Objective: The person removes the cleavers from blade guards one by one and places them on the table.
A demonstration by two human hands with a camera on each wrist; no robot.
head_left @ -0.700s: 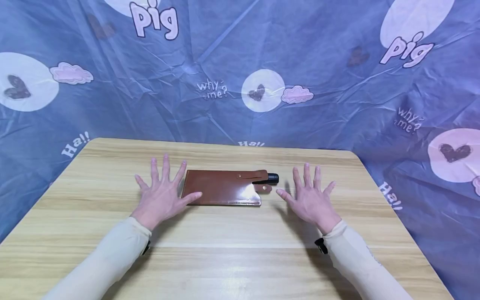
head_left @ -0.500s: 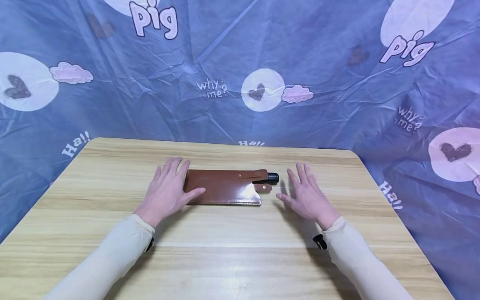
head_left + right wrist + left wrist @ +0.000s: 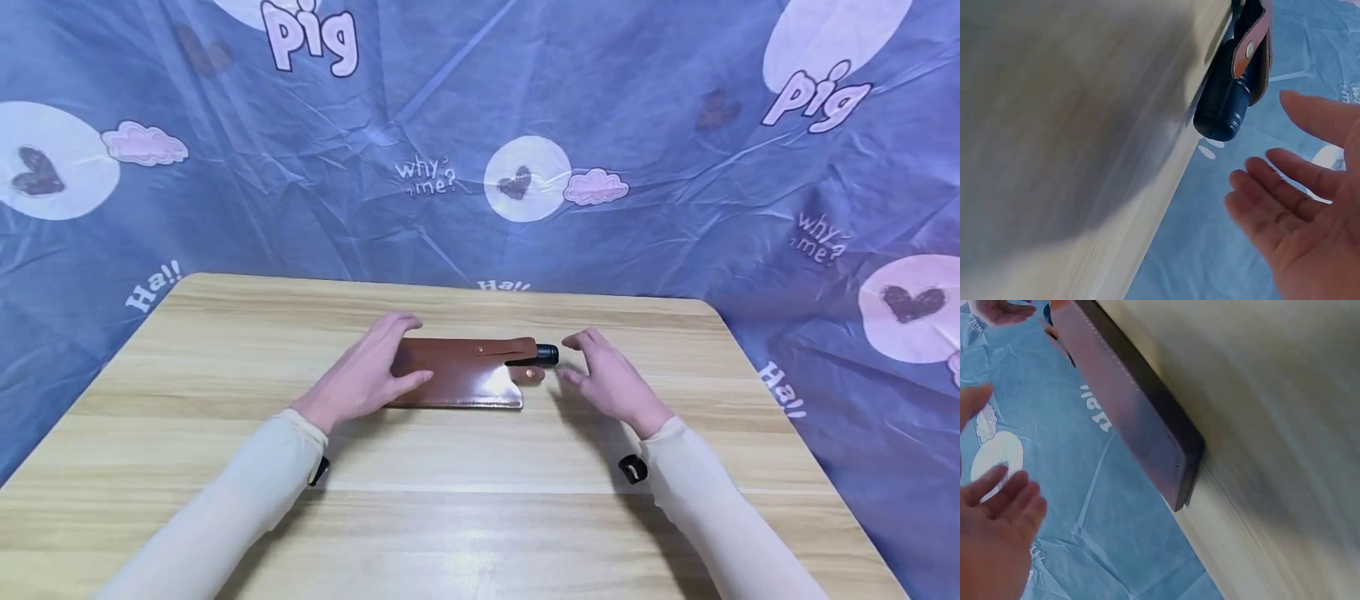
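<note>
Sheath (image 3: 461, 375) of brown leather, lying flat near the middle of the wooden table (image 3: 225, 433), black handle (image 3: 546, 355) sticking out at its right end under a snapped strap, so kept closed. Left hand (image 3: 367, 375) resting over the left end of it, fingers loosely bent, thumb on the near face, probably to steady it; right hand (image 3: 611, 379) just beside the handle, fingers relaxed and apart, holding nothing

From left wrist: sheath (image 3: 1129, 406) seen edge-on with its stitched border, left hand (image 3: 994, 531) near it, fingers straight; contact not clear here

From right wrist: handle (image 3: 1225, 106) butt close, right hand (image 3: 1300, 206) spread wide, not touching
</note>
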